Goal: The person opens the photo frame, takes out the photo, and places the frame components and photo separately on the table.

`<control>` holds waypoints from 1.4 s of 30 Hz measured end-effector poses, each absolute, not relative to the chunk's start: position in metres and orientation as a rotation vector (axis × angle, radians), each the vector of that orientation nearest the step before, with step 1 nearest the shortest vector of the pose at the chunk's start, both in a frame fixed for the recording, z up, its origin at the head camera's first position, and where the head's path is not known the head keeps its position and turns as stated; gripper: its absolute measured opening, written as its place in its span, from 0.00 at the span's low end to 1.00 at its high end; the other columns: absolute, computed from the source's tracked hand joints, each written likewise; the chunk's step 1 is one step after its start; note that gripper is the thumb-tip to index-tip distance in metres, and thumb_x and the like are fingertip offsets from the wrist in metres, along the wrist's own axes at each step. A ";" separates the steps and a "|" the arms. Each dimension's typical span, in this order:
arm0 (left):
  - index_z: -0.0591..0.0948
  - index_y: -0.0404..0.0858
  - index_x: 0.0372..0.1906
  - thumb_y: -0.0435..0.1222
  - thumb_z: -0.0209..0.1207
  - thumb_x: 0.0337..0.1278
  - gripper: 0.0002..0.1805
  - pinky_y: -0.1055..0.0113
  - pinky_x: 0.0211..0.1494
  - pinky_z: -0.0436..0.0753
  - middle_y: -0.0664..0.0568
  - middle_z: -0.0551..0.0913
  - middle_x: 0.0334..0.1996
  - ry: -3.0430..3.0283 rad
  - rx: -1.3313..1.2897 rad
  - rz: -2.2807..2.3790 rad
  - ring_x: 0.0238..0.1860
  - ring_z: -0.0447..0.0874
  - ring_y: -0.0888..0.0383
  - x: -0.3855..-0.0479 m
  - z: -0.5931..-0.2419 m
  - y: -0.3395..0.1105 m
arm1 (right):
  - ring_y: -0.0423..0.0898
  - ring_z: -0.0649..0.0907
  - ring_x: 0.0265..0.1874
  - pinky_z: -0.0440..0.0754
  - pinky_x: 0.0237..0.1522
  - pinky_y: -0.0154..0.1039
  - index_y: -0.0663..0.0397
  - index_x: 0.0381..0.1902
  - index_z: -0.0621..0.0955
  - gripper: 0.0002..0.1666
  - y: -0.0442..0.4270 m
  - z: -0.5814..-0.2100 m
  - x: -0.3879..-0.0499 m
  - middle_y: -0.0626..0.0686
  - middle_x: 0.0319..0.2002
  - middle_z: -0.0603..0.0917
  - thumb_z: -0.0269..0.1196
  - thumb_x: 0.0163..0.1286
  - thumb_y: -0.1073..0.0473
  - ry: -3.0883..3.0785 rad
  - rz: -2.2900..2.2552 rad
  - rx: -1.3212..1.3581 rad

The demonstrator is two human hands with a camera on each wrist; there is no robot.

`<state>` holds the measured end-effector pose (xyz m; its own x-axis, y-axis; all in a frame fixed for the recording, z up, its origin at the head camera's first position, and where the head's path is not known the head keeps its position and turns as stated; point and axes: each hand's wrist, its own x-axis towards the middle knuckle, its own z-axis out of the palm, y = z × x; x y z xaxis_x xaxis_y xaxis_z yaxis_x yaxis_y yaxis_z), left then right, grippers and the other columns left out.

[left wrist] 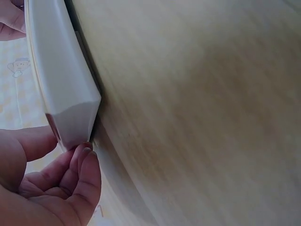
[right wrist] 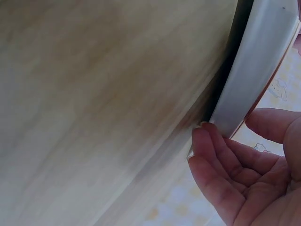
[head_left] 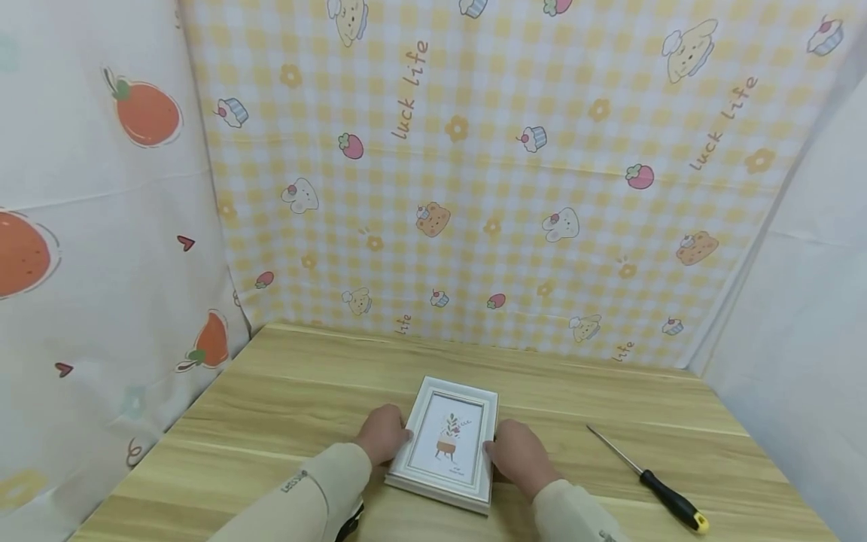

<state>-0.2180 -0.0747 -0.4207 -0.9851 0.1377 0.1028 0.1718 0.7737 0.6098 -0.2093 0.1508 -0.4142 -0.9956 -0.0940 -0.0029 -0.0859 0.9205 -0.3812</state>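
Note:
A white picture frame (head_left: 448, 444) with a drawing of a potted plant lies face up near the table's front. By its left edge the left hand (head_left: 383, 434) grips it, thumb on the front rim. On the opposite edge the right hand (head_left: 520, 456) holds it the same way. In the left wrist view, curled fingers (left wrist: 84, 174) of the left hand meet the frame's pale side (left wrist: 63, 70). The right wrist view has the right hand (right wrist: 249, 174) pinching the frame's side (right wrist: 256, 66) between thumb and fingers. The frame's back is hidden.
To the right of the frame lies a screwdriver (head_left: 667, 493) with a black and yellow handle, its tip pointing away to the left. The wood-grain table (head_left: 325, 376) meets a yellow checked cloth (head_left: 474, 248) at the back and white cloth (head_left: 122, 301) on the left.

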 end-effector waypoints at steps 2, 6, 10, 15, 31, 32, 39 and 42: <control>0.75 0.33 0.18 0.27 0.65 0.48 0.11 0.65 0.28 0.73 0.51 0.73 0.18 -2.906 -0.257 -1.022 0.22 0.69 0.58 -0.218 -0.421 -0.074 | 0.42 0.69 0.15 0.67 0.20 0.36 0.55 0.16 0.72 0.17 0.150 -0.414 -0.210 0.48 0.14 0.70 0.64 0.63 0.61 3.071 -0.600 -0.158; 0.70 0.37 0.13 0.26 0.64 0.48 0.17 0.68 0.24 0.69 0.54 0.67 0.14 -2.922 -0.227 -1.084 0.18 0.66 0.59 -0.216 -0.421 -0.071 | 0.42 0.69 0.15 0.67 0.20 0.36 0.55 0.14 0.71 0.18 0.150 -0.412 -0.210 0.47 0.14 0.69 0.64 0.62 0.63 3.091 -0.598 -0.186; 0.64 0.41 0.09 0.25 0.63 0.47 0.23 0.70 0.20 0.64 0.57 0.62 0.11 -2.934 -0.209 -1.111 0.15 0.62 0.60 -0.213 -0.420 -0.068 | 0.43 0.70 0.17 0.69 0.21 0.37 0.57 0.16 0.72 0.16 0.151 -0.409 -0.210 0.48 0.15 0.70 0.63 0.62 0.64 3.078 -0.609 -0.191; 0.62 0.42 0.09 0.26 0.63 0.48 0.24 0.69 0.20 0.63 0.57 0.62 0.11 -2.934 -0.212 -1.094 0.16 0.61 0.60 -0.210 -0.420 -0.065 | 0.43 0.70 0.17 0.69 0.22 0.37 0.57 0.17 0.73 0.16 0.154 -0.410 -0.213 0.48 0.16 0.71 0.62 0.63 0.63 3.077 -0.600 -0.181; 0.62 0.42 0.09 0.28 0.64 0.49 0.25 0.69 0.20 0.64 0.58 0.60 0.10 -2.946 -0.220 -1.129 0.15 0.61 0.61 -0.214 -0.425 -0.070 | 0.43 0.70 0.17 0.67 0.22 0.37 0.56 0.17 0.74 0.16 0.155 -0.414 -0.216 0.48 0.15 0.70 0.61 0.64 0.61 3.025 -0.684 -0.150; 0.62 0.43 0.08 0.29 0.63 0.51 0.26 0.70 0.20 0.63 0.59 0.59 0.09 -2.947 -0.238 -1.156 0.14 0.60 0.62 -0.214 -0.426 -0.071 | 0.43 0.70 0.17 0.67 0.22 0.37 0.55 0.16 0.73 0.17 0.155 -0.414 -0.216 0.48 0.15 0.69 0.61 0.65 0.61 3.013 -0.702 -0.137; 0.76 0.36 0.13 0.32 0.62 0.55 0.17 0.71 0.20 0.65 0.58 0.68 0.09 -2.956 -0.305 -1.318 0.14 0.64 0.63 -0.209 -0.427 -0.077 | 0.41 0.67 0.14 0.63 0.19 0.35 0.53 0.13 0.72 0.21 0.162 -0.418 -0.212 0.46 0.13 0.67 0.63 0.64 0.56 2.981 -0.770 -0.116; 0.81 0.32 0.19 0.31 0.64 0.53 0.10 0.69 0.22 0.69 0.54 0.75 0.13 -2.977 -0.325 -1.314 0.16 0.68 0.62 -0.206 -0.425 -0.077 | 0.42 0.69 0.17 0.68 0.22 0.37 0.59 0.18 0.79 0.17 0.166 -0.417 -0.210 0.47 0.16 0.72 0.65 0.63 0.54 2.974 -0.754 -0.158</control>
